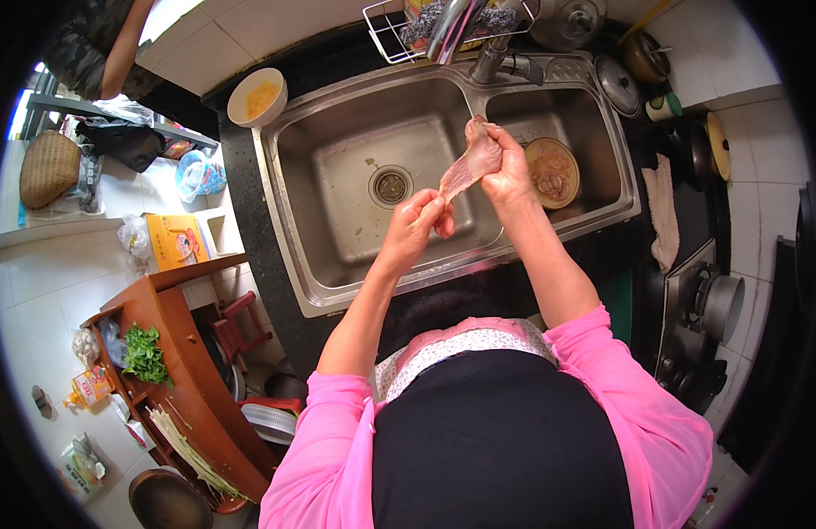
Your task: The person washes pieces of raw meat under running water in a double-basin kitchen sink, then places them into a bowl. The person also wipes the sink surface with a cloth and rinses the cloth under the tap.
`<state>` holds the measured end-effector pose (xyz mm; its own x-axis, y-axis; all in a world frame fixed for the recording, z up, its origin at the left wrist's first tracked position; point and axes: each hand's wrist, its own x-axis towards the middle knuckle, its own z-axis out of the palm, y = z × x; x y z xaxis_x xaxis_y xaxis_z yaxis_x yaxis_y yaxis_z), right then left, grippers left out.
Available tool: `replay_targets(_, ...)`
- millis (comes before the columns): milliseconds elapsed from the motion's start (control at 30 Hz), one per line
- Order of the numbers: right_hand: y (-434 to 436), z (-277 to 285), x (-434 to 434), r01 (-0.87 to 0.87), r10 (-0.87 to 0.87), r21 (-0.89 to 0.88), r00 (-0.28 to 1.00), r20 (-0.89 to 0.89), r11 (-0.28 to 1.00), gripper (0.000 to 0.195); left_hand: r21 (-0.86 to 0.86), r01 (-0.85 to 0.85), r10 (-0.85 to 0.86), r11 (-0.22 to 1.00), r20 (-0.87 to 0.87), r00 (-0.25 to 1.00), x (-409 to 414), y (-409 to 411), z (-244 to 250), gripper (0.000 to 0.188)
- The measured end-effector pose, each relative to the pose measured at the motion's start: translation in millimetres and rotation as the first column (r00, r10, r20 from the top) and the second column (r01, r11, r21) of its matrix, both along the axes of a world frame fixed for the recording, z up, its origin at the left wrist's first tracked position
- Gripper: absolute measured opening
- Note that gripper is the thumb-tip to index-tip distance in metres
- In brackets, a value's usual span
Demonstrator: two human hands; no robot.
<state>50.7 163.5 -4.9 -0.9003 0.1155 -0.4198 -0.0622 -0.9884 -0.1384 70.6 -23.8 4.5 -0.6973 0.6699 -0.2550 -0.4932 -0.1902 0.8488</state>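
A strip of raw meat with pale, bumpy skin is stretched between my two hands above the steel double sink. My left hand pinches its lower end between thumb and fingers, over the large left basin. Around the upper end closes my right hand, near the divider between the basins. In the smaller right basin, to the right of my right hand, sits a round bowl holding pale pieces of meat. The drain of the left basin has bits of debris in and around it.
A white bowl with yellow contents stands at the sink's upper left corner. The faucet and a wire rack are at the back. A cloth and a gas stove lie right. Another person's arm shows upper left.
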Motion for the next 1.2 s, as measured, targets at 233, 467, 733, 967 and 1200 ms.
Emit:
replay_targets(233,-12,-2,6,-0.026,0.026,-0.015,0.998,0.051,1.000,0.020,-0.099,-0.020,0.017,0.995,-0.034,0.999,-3,-6,-18,0.023)
replay_targets(467,-16,-2,11,-0.092,0.092,0.009,0.995,0.037,0.996,0.016,-0.177,-0.177,0.182,0.968,0.009,0.983,-14,-9,-47,0.022)
replay_targets(733,-34,22,7,-0.073,0.061,0.101,0.991,0.118,0.992,0.016,-0.021,-0.189,0.190,0.982,0.058,0.980,-15,31,-2,0.023)
replay_targets(967,-37,19,12,0.019,-0.069,0.410,0.992,0.107,0.912,0.015,0.002,-0.143,0.142,0.990,0.116,0.983,-13,34,4,0.029)
replay_targets(1200,-29,11,14,0.045,-0.064,0.280,0.996,0.058,0.959,0.014,0.079,-0.219,0.198,0.973,0.216,0.956,-10,28,12,0.025)
